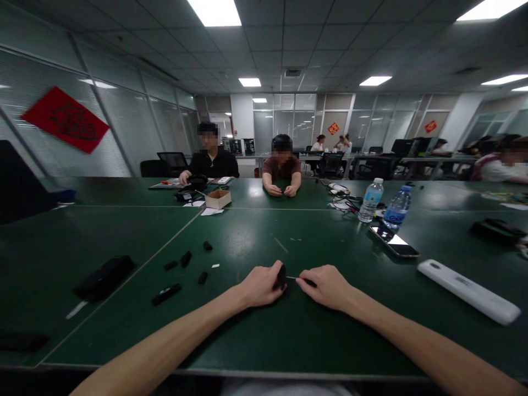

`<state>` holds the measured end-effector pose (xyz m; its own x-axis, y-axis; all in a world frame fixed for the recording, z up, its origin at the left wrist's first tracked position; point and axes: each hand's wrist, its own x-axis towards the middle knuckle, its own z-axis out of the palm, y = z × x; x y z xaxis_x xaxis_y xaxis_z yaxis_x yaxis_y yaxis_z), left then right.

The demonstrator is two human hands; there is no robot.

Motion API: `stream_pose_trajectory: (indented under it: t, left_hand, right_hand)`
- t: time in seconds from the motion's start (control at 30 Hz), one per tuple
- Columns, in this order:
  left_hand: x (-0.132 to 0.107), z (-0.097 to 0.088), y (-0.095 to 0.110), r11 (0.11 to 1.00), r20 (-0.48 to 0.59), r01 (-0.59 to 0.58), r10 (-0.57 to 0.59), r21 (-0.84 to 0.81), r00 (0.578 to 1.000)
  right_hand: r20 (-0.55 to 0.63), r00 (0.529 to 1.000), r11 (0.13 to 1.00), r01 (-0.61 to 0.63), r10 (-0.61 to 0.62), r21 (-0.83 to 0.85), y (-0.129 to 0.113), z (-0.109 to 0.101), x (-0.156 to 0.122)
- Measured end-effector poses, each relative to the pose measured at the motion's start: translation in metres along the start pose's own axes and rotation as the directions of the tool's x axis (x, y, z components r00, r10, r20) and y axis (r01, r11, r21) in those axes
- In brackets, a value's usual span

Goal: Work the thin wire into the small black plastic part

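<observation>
A long office room, with a red banner [65, 119] on the left partition, holds a dark green table [251, 352] that fills the lower view. Along its far edge sit a co-worker in a black top [211, 164] and another in a brown shirt [282, 168], whose hands [280, 191] rest close together at the edge. A third person in a pale top [501, 169] sits at the right border of the view.

Toward the table's right side lie a long white case [468, 291], a smartphone [394, 243] and two water bottles [371, 199] [397, 208], the bottles standing just beyond the phone. A cardboard box [218, 198] sits near the far edge, left of centre. Left of the middle, a large black case [104, 278] lies near a table seam, and several small black parts [185, 258] are scattered just beyond and to its right.

Near the front edge, at centre, the two hands are just apart. The left hand [259, 285] is curled closed around a small black piece [281, 278]. The right hand [325, 287] is narrowly pinched on a dark tip [309, 282], and a thin pale pin [292, 278] spans the short gap toward the black piece. The fingers hide exactly how the pin meets it.
</observation>
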<state>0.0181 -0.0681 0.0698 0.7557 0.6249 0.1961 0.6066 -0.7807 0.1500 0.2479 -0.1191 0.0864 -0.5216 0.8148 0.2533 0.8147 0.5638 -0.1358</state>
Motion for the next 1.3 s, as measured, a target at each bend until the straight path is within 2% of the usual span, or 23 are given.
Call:
stream_pose_trajectory:
  t: [0.27,0.57,0.83,1.3]
  left_hand:
    - [-0.002,-0.003,0.002,0.998,0.023,-0.041,0.042,-0.038,0.999]
    - [0.0,0.002,-0.004,0.997,-0.021,-0.065,0.064,-0.044,0.998]
    - [0.001,0.007,-0.007,0.998,0.027,-0.056,0.055,0.009,0.998]
    - [0.002,-0.003,0.001,0.99,0.049,-0.09,0.085,0.107,0.995]
  right_hand:
    - [-0.01,1.0,1.0,0.005,-0.005,0.013,0.004,0.002,0.0]
    - [0.003,1.0,1.0,0.015,-0.015,-0.027,0.001,0.004,0.0]
    - [0.095,0.987,0.989,0.138,-0.133,-0.05,-0.006,0.003,-0.002]
    - [0.07,0.994,0.996,0.088,-0.089,0.012,-0.014,0.007,-0.002]
